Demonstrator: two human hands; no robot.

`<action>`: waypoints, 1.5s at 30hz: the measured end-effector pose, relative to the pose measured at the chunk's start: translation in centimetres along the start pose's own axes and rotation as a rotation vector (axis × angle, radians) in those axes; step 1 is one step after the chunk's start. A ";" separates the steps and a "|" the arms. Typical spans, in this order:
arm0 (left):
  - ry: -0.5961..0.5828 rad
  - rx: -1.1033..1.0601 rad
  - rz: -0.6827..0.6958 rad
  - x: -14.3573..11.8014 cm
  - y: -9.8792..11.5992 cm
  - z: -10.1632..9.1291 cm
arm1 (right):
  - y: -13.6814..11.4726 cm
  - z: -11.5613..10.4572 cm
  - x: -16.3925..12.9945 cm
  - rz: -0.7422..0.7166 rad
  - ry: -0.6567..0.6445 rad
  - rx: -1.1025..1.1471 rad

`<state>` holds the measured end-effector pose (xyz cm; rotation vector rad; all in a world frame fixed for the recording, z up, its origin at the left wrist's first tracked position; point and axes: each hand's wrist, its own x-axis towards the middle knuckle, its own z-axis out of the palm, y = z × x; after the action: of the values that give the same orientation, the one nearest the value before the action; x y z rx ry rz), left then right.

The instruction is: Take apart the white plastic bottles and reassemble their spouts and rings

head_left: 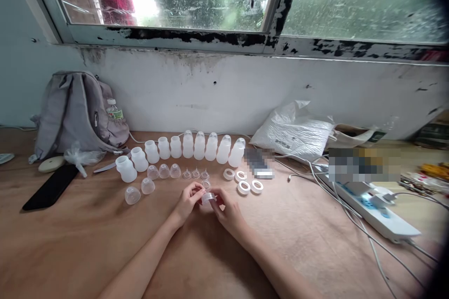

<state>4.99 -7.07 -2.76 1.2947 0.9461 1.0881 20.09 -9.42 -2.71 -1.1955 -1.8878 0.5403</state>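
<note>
Over the middle of the table, my left hand [188,202] and my right hand [227,208] meet with fingertips pinched on a whitish baby bottle collar ring [208,197]. Whether a teat sits inside it I cannot tell. Just beyond my fingers lie several clear bottle teats [195,174]. To their left stand several translucent dome caps [164,171]. More white collar rings [243,188] lie flat to the right of my right hand. Behind, in a curved row, stand open white bottle bodies [152,152] on the left and capped bottles [212,146] on the right.
At the left are a grey backpack [75,112], a black phone [51,188] and a crumpled plastic bag [82,154]. A white plastic parcel [294,128] leans at the wall. On the right, a power strip [382,215] trails loose cables across the wooden table [168,261].
</note>
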 end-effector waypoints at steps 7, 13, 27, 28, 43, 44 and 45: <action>-0.111 0.071 0.019 -0.2 -0.1 0.3 | 0.3 -0.8 0.7 0.161 0.065 0.047; -0.085 0.323 0.159 -0.8 -0.4 0.9 | 1.4 -0.2 0.8 0.198 0.059 0.039; -0.035 0.535 0.250 -1.3 0.0 1.4 | 1.7 0.3 1.0 0.236 0.041 0.103; -0.037 0.546 0.251 -1.3 0.1 1.4 | 1.7 0.3 1.0 0.231 0.043 0.101; -0.004 0.626 0.261 -1.4 -0.1 1.6 | 1.5 0.6 1.1 0.245 0.041 0.059; 0.007 0.629 0.260 -1.4 -0.1 1.7 | 1.5 0.6 1.1 0.242 0.042 0.051; 0.022 0.635 0.258 -1.5 -0.2 1.7 | 1.6 0.7 1.0 0.235 0.043 0.044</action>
<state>6.31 -8.91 -2.88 1.9673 1.2207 1.0313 20.19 -7.74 -3.79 -1.3981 -1.7010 0.6731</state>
